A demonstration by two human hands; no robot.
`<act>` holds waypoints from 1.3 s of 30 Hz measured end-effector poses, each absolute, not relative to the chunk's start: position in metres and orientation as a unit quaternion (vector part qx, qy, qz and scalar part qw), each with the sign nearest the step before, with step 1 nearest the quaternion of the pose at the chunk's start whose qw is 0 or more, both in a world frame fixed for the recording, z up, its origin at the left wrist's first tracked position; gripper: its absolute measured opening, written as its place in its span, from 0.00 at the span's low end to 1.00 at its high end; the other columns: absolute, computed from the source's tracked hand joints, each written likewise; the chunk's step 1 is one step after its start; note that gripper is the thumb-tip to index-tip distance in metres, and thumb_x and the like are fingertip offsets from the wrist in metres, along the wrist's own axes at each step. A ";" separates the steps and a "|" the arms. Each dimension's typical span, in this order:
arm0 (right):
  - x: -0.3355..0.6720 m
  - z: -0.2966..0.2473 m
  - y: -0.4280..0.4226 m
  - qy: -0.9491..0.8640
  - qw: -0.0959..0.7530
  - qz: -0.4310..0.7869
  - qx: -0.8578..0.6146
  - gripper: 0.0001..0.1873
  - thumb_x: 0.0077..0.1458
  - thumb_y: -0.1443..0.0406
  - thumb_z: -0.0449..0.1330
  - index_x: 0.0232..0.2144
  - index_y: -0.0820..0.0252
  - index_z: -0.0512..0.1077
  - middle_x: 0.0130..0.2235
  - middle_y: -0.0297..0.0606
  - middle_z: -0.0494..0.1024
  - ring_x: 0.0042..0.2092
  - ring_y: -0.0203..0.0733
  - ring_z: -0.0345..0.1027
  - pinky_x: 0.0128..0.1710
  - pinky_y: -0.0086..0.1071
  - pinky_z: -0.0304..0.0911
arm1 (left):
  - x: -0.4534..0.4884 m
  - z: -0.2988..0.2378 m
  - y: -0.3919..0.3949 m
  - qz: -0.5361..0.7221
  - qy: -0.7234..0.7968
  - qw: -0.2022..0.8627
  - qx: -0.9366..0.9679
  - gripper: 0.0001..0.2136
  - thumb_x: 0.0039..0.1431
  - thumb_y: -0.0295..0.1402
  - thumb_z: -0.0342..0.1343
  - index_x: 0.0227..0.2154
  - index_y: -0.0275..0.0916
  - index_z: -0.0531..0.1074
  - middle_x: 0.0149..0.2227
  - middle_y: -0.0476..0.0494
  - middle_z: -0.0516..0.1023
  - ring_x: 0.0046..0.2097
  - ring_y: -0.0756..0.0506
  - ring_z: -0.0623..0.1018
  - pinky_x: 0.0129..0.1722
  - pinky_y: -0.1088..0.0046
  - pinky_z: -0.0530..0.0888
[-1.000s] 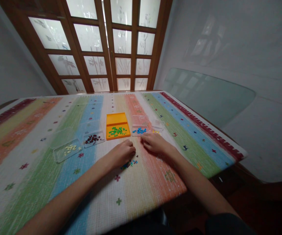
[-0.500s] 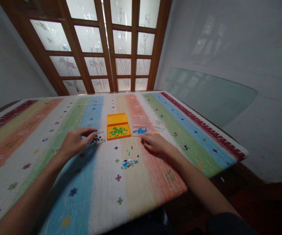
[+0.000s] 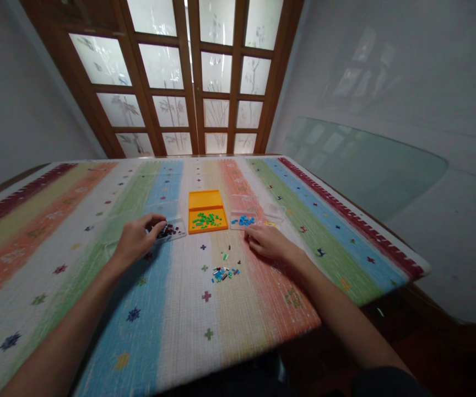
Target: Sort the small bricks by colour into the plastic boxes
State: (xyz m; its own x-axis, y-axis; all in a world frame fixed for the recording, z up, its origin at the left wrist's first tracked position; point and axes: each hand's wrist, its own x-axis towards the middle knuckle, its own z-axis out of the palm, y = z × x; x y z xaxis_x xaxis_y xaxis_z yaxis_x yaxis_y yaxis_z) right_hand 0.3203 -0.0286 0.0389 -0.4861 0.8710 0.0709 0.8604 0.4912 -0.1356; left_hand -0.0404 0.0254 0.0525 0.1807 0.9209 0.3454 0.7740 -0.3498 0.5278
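My left hand (image 3: 139, 239) hovers at the clear tray of dark red pieces (image 3: 171, 230), thumb and fingers pinched together over its left end; what they hold is too small to make out. My right hand (image 3: 268, 241) rests on the striped cloth with fingers curled, just in front of the clear tray of blue pieces (image 3: 243, 221). Between the hands lies a small pile of mixed coloured pieces (image 3: 223, 272), with a few strays (image 3: 225, 256) above it. An orange tray with green pieces (image 3: 207, 219) stands in the middle of the row.
A small clear tray with yellow pieces (image 3: 271, 221) sits right of the blue one. The striped cloth (image 3: 97, 286) covers the table. The table's right edge (image 3: 370, 231) runs close to a leaning glass pane (image 3: 357, 160). Wooden glazed doors (image 3: 196, 82) stand behind.
My left hand has left the pile in the middle and moved left to the tray of dark red pieces. The pile is now uncovered. My right hand has hardly moved.
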 end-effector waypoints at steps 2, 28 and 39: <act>0.320 0.039 -0.029 -0.859 0.063 0.038 -0.507 0.08 0.60 0.72 0.53 0.36 0.59 0.72 0.40 0.45 0.79 0.39 0.43 0.68 0.38 0.33 0.57 | -0.041 0.050 0.026 0.300 0.553 0.107 0.770 0.15 0.59 0.44 0.51 0.37 0.41 0.78 0.36 0.41 0.84 0.36 0.41 0.80 0.42 0.64 0.75; 0.319 0.035 -0.027 -0.853 0.050 0.034 -0.518 0.10 0.60 0.72 0.52 0.39 0.61 0.72 0.43 0.45 0.79 0.40 0.43 0.69 0.38 0.32 0.57 | 0.086 0.032 -0.004 0.178 0.245 0.186 0.935 0.07 0.62 0.26 0.54 0.39 0.37 0.77 0.39 0.40 0.81 0.41 0.44 0.79 0.43 0.68 0.74; 0.319 0.034 -0.027 -0.855 0.061 0.041 -0.513 0.10 0.61 0.72 0.52 0.40 0.61 0.72 0.43 0.45 0.79 0.41 0.43 0.69 0.38 0.32 0.57 | 0.108 0.026 -0.006 0.216 0.288 0.212 0.909 0.07 0.63 0.23 0.54 0.35 0.34 0.78 0.31 0.44 0.77 0.33 0.47 0.75 0.36 0.73 0.69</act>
State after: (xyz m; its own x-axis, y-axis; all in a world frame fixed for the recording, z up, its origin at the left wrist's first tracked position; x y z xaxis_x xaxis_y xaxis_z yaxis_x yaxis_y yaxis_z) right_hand 0.3192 -0.0267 0.0341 -0.4658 0.8826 0.0635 0.8726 0.4701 -0.1324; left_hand 0.1083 -0.0063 0.0258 0.7405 0.6155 0.2700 0.4327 -0.7439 0.5093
